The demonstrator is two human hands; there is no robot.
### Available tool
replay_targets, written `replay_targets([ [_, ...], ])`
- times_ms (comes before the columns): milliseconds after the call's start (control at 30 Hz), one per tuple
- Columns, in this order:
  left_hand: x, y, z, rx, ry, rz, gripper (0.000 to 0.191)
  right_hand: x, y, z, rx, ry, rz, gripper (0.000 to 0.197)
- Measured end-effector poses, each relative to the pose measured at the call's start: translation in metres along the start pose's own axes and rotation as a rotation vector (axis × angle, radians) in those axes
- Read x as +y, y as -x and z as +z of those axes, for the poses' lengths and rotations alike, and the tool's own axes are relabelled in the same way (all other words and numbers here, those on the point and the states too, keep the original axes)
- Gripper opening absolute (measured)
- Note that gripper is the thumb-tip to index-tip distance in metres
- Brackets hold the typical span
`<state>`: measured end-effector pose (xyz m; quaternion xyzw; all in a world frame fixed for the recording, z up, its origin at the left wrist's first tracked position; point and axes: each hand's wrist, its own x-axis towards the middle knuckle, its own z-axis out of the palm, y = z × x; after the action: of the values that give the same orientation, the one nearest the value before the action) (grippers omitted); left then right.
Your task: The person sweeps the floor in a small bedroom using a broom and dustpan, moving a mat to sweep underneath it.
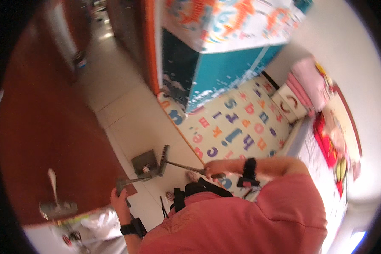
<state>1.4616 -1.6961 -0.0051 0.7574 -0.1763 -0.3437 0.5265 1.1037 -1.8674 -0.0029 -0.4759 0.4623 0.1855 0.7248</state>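
Note:
My left hand (119, 195) grips the handle of a dark dustpan (139, 160), which rests on the pale tiled floor. A small light-coloured bit of litter (145, 169) lies in the pan. In my right hand (214, 170) is the handle of a broom (181, 165). Its narrow bristled head (163, 160) stands beside the pan's right edge; whether the two touch, I cannot tell. Part of a patterned shoe (192, 176) shows below the broom handle.
An alphabet play mat (222, 133) covers the floor on the right, beside a bed (308, 158) with folded pink bedding (308, 82). A teal patterned covered wardrobe (228, 73) stands on the mat. Reddish-brown wooden panelling (50, 120) fills the left; a plastic bag (103, 223) sits lower left.

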Motion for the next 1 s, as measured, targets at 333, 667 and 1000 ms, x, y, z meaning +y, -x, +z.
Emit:
replay_targets([
  [333,-0.006,-0.004,0.042,0.294,0.060,-0.067,0.018,-0.037,-0.059,-0.083,-0.110,0.255,-0.123,0.012],
  [667,-0.012,0.004,0.028,0.272,-0.546,-0.085,0.038,-0.075,-0.029,-0.120,-0.141,0.161,0.060,0.019],
  [1000,-0.051,0.050,0.028,0.682,-0.294,0.097,0.046,-0.123,-0.005,-0.099,-0.218,0.247,0.152,0.023],
])
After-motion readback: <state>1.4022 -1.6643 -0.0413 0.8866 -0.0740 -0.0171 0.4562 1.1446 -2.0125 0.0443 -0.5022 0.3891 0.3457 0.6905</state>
